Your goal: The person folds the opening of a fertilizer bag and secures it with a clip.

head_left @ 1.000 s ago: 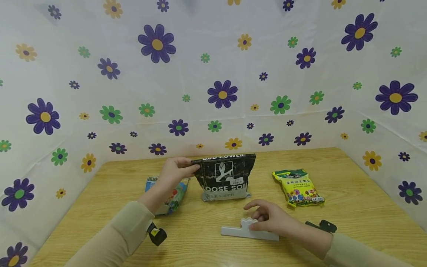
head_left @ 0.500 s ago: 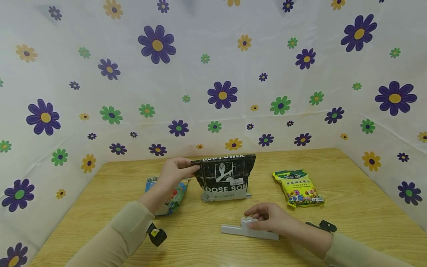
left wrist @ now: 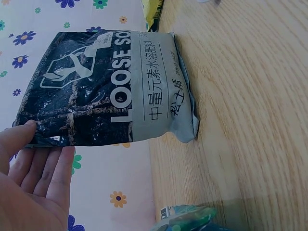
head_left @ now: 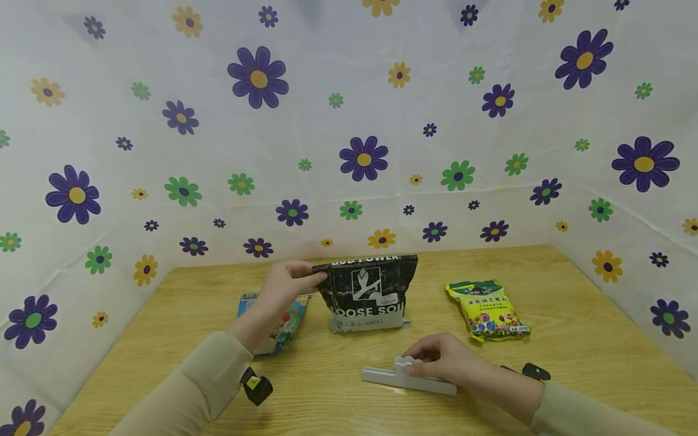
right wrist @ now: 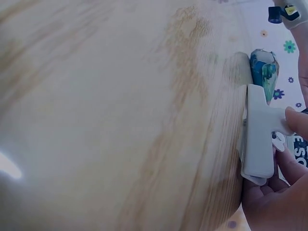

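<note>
A black and grey bag printed "LOOSE SOIL" [head_left: 366, 297] stands upright on the wooden table, its lower edge at the tabletop. My left hand [head_left: 280, 289] pinches its upper left corner; in the left wrist view the thumb lies over the front, the other fingers behind. Nearer to me, a white bag clip [head_left: 382, 378] lies lengthwise low over the table. With thumb and fingers, my right hand [head_left: 449, 361] pinches the scalloped handle of this clip. In the right wrist view the long bar of the clip [right wrist: 260, 139] shows, while some fingers are hidden behind it.
A blue and green bag [head_left: 283, 330] lies left of the black one, partly behind my left forearm. To the right is a yellow and green bag [head_left: 491, 310]. The wooden table [head_left: 316, 393] meets a flower-print cloth [head_left: 305, 121] at its back and sides.
The right hand's fingers, raised over the clip a second ago, have come down and curled onto its handle. The left hand and the black bag have stayed in place.
</note>
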{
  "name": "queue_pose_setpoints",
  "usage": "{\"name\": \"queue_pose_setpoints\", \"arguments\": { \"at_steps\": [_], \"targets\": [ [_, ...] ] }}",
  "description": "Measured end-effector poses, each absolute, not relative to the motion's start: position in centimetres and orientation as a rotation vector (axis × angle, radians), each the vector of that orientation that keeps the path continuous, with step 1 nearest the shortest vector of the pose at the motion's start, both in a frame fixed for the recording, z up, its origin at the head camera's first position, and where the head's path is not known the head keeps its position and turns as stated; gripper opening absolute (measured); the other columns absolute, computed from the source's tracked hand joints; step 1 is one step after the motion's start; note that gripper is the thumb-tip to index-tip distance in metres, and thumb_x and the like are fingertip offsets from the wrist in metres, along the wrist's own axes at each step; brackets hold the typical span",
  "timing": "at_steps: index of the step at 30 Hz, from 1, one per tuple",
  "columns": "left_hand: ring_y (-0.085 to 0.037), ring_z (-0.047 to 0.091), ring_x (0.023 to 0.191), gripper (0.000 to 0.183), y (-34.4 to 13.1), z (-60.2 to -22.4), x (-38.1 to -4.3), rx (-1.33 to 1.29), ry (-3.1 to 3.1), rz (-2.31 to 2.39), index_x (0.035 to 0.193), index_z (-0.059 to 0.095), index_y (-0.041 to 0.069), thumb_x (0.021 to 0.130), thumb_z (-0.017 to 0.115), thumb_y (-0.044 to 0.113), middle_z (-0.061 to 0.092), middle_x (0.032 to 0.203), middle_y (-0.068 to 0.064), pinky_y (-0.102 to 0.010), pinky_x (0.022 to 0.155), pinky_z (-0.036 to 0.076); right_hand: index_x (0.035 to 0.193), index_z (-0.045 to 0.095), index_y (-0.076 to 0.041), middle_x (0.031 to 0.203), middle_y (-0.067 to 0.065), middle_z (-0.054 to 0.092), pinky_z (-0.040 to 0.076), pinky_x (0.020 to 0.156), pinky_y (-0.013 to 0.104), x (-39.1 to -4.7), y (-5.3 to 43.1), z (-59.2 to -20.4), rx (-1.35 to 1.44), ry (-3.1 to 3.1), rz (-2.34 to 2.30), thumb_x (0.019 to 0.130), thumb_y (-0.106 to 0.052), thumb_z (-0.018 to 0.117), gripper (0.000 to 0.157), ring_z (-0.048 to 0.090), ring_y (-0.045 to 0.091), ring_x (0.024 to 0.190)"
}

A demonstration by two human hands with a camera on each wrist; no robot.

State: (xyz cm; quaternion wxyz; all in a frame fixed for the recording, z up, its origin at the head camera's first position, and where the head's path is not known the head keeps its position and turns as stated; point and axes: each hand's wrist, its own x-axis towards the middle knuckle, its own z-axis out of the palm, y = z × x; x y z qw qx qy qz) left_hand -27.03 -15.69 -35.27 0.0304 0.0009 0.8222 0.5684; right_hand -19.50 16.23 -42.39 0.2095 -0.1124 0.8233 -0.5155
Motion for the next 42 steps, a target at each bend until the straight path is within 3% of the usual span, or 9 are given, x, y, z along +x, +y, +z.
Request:
{"name": "queue_pose_setpoints", "arguments": {
  "at_steps": [16,42],
  "targets": [
    [-0.031,0.077,0.115,0.039,-15.8,-35.2,-27.1,0.002,2.523,1.742,0.133,0.069,-0.002,0.101,0.074,0.021,0.065,0.146,-0.023,-0.057,0.120,0.048,0.117,0.078,0.001,0.108,0.005,0.077,0.051,0.079,0.026,-19.6,16.1,-42.0,-0.227,2.292,-1.414,0.094,-0.017,0.081,0.029,0.062,0.013,0.093],
    [-0.032,0.077,0.115,0.038,-15.7,-35.2,-26.9,0.012,2.540,1.727,0.133,0.068,-0.002,0.102,0.073,0.020,0.064,0.146,-0.023,-0.058,0.121,0.047,0.120,0.077,0.001,0.113,0.007,0.075,0.052,0.078,0.026,-20.5,14.9,-41.1,-0.207,2.302,-1.447,0.097,-0.017,0.078,0.030,0.061,0.015,0.094]
  ]
}}
